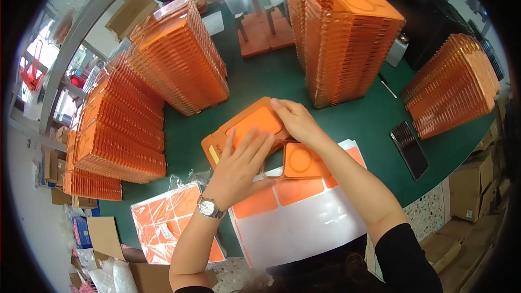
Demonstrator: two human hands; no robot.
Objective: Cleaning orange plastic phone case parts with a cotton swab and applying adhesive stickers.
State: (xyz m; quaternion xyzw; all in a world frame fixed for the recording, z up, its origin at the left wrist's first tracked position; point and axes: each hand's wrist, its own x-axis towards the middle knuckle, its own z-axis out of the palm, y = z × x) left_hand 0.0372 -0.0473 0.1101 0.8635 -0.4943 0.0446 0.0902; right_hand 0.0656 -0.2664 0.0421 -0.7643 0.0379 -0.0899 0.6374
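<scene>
1. Clearly, when I looked through the head camera, both hands were on one orange tray (255, 122) lying flat on the green desk (347, 125), just in front of the person.
2. The left hand (241, 160) lay flat with the fingers spread wide, pressing on the near part of the tray. The right hand (296, 122) pinched an orange rectangular sticker (260, 119) at its far corner and laid it on the tray top.
3. I judged the tray as light, thin moulded plastic, a little flexible and smooth, so it could slide on the desk; holding it at the rim with a flat palm seemed the safe way. The sticker looked soft and thin, easy to wrinkle, so it was better taken by a corner.
4. A second small orange tray (301, 160) with a round mark lay just beside, touching a white backing sheet (309, 222) that carried some orange rectangular labels along its far edge.
5. To the left, a clear plastic bag (168, 222) held more sheets of orange labels.
6. Tall stacks of orange trays (179, 54) stood around the work place: at the left, at the far middle, and at the right.
7. A dark phone (410, 149) lay on the desk at the right, and brown cartons (472, 184) stood beyond the desk edge.
8. Another person sat at the far side; what their hands did I could not tell.
</scene>
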